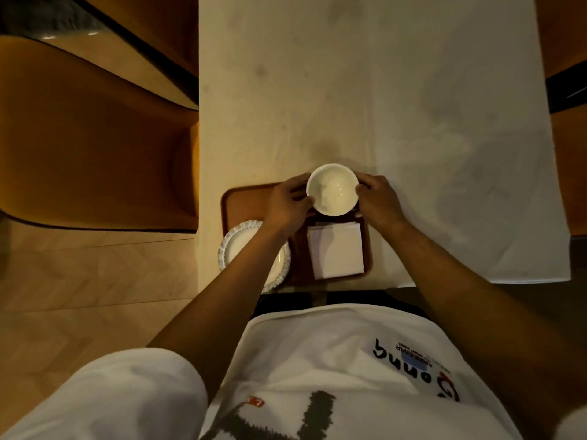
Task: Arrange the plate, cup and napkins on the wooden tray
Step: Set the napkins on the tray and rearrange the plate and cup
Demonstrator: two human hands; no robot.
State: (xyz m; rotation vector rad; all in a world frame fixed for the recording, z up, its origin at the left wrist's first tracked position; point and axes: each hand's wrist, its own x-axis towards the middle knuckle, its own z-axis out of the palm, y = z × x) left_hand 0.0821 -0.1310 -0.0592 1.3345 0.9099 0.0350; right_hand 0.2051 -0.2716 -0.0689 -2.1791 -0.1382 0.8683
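Observation:
A white cup sits over the far right part of the wooden tray; whether it rests on the tray or is held just above it I cannot tell. My left hand grips its left side and my right hand grips its right side. A white plate with a ribbed rim lies on the tray's near left, partly hidden by my left forearm. White folded napkins lie on the tray's near right, just below the cup.
The tray rests at the near edge of a table under a pale tablecloth. An orange-brown chair stands to the left over a light wooden floor. Another seat edge shows on the right.

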